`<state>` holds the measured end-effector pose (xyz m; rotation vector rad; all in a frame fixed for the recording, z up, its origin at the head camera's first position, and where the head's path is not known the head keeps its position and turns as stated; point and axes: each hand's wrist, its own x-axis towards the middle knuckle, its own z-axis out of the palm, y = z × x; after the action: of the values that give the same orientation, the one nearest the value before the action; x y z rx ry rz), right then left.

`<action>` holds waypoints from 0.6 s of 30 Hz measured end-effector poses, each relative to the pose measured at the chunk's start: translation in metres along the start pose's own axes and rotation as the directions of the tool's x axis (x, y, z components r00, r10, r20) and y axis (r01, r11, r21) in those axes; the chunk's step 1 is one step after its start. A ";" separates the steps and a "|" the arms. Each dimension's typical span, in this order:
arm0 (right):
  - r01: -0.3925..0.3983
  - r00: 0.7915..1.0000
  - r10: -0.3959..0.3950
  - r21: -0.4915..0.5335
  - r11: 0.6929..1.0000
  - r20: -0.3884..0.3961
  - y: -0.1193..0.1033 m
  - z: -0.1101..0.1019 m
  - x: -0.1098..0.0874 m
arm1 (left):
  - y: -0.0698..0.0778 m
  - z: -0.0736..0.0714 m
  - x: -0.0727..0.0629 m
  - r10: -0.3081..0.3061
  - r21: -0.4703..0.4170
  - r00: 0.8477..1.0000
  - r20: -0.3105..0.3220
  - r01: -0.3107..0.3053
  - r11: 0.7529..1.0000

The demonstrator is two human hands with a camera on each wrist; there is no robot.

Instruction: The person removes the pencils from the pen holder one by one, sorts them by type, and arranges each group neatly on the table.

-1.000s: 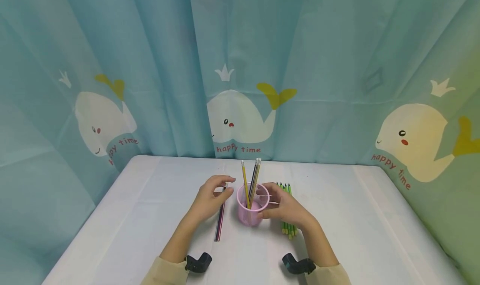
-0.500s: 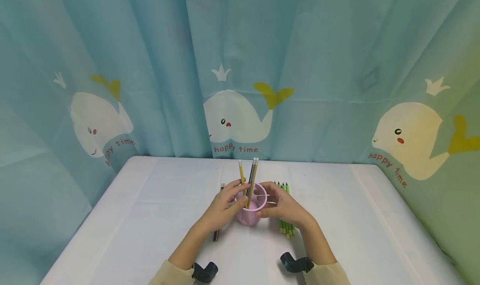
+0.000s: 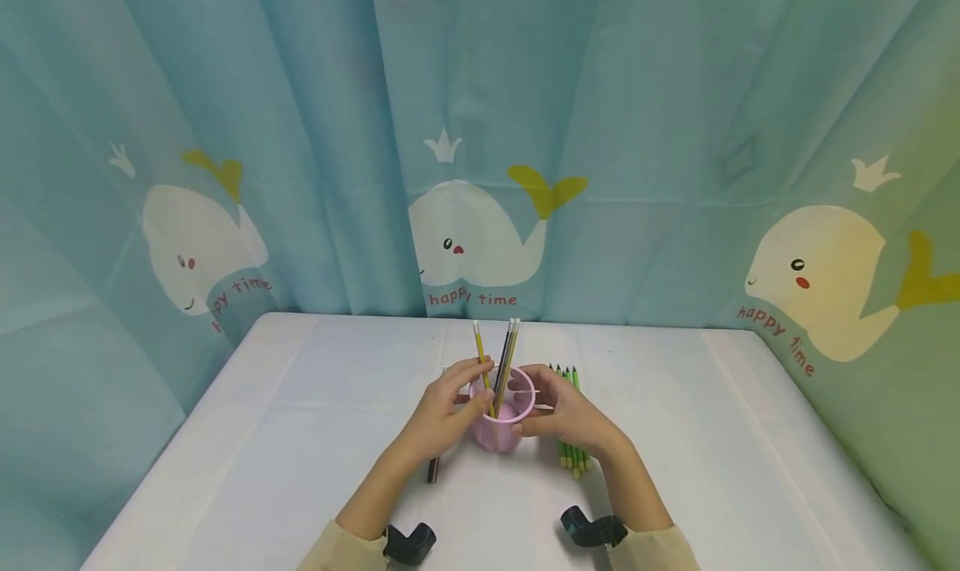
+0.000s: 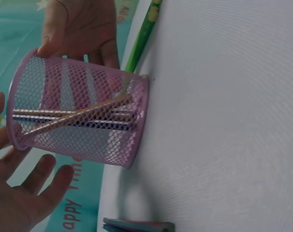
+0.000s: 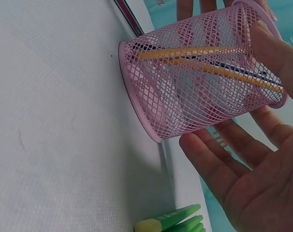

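Note:
A pink mesh pencil cup [image 3: 497, 438] stands upright on the table, holding a yellow pencil [image 3: 479, 338] and several dark and gold pencils [image 3: 508, 346]. My right hand [image 3: 566, 413] grips the cup's right side, thumb near the rim and fingers behind. At the left rim, my left hand [image 3: 442, 413] curves its thumb and forefinger round the yellow pencil, which leans left. In the left wrist view, the other left fingers [image 4: 45, 166] stay spread beside the mesh [image 4: 83, 87]. The right thumb [image 5: 269, 41] lies on the cup in the right wrist view.
Several green pencils [image 3: 573, 454] lie side by side to the right, partly under my right hand. Dark pencils [image 3: 433, 469] lie at the left, mostly hidden by my left hand. A whale-print curtain [image 3: 645, 137] hangs behind the white table [image 3: 300, 438].
My left hand has moved right, from above the dark pencils to the cup's rim. The yellow pencil's top has tipped slightly left. My right hand keeps its hold on the cup.

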<state>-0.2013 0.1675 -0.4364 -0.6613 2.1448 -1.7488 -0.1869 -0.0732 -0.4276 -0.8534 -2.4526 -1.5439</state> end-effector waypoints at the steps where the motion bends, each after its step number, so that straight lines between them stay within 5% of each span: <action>1: 0.000 1.000 0.000 -0.002 1.000 0.000 0.000 0.000 0.000 | 0.001 -0.001 0.000 0.007 -0.001 1.000 -0.011 -0.007 1.000; 18: 0.006 1.000 -0.006 -0.010 1.000 -0.012 -0.001 0.000 0.000 | 0.016 -0.017 0.004 0.063 -0.069 0.987 -0.148 -0.074 0.995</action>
<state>-0.2010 0.1670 -0.4357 -0.6619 2.1633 -1.7510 -0.1852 -0.0816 -0.4053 -0.7965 -2.2539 -1.6212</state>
